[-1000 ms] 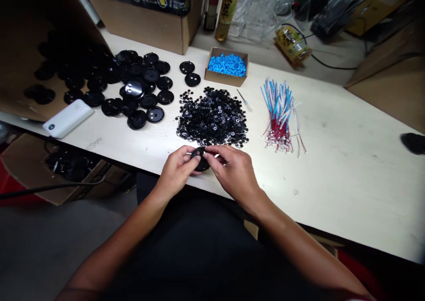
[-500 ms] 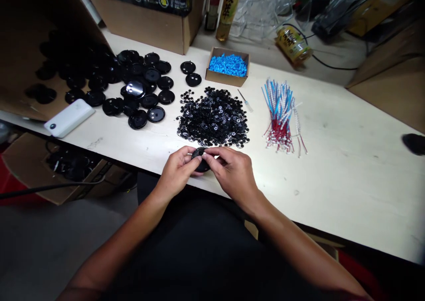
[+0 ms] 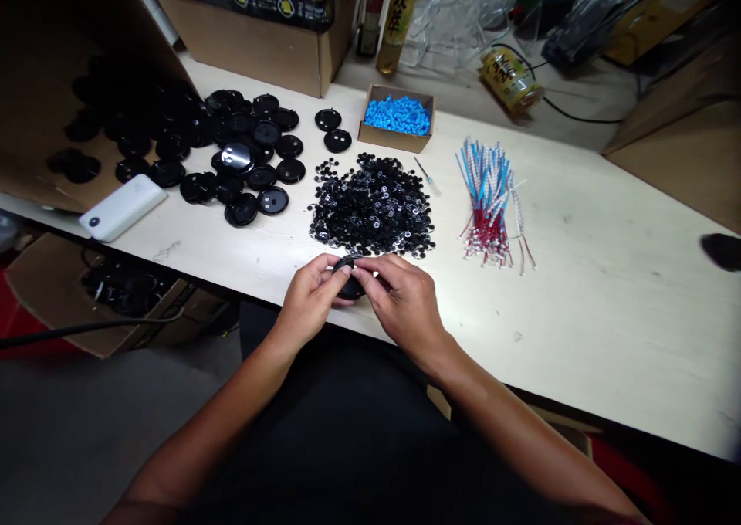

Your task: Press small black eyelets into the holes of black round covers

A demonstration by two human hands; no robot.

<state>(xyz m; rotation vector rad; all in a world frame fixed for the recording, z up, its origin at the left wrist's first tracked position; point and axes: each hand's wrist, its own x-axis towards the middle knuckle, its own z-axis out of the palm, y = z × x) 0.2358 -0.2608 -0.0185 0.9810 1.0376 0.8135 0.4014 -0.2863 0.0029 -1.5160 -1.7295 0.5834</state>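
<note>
A round black disc (image 3: 350,287) is held at the table's front edge, between both hands. My left hand (image 3: 309,297) grips its left side, with the thumb on top. The fingers of my right hand (image 3: 402,293) are pinched at the disc's upper right; whether a small part is between them is too small to tell. Just beyond my hands lies a heap of small black pieces (image 3: 373,204). More round black discs (image 3: 266,132) are spread at the left, some on a brown cardboard surface.
A small box of blue pieces (image 3: 364,132) stands behind the heap, near a thin tool (image 3: 427,176). Bundled wires (image 3: 491,201) lie right of it. A white device (image 3: 124,208) rests at the left edge. Cardboard boxes (image 3: 260,50) and bottles (image 3: 399,19) stand at the back.
My hands stay around the black disc, with only a very slight shift of the fingers. The rest of the scene looks the same apart from a tiny camera movement.
</note>
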